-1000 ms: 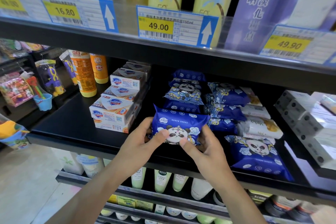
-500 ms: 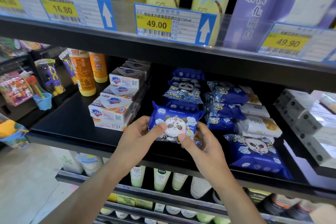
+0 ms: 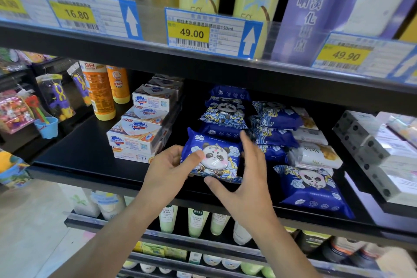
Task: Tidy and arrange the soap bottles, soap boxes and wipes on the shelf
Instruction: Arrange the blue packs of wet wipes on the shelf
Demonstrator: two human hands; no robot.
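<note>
The right hand (image 3: 243, 178) is smeared by motion blur at its fingers (image 3: 247, 142). The far-left price label (image 3: 13, 5) is cut by the edge, its figures unreadable. The lower soap boxes (image 3: 133, 156) are partly hidden behind the left hand (image 3: 168, 170).

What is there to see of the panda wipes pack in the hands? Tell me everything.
The panda wipes pack is a soft, glossy blue plastic pouch with a white panda face, clouds and crimped ends. It is tilted face-up at the shelf front, ahead of a row of similar packs. The left hand grips its left edge, thumb on the front; the right hand, fingers spread, touches its right side.
</note>
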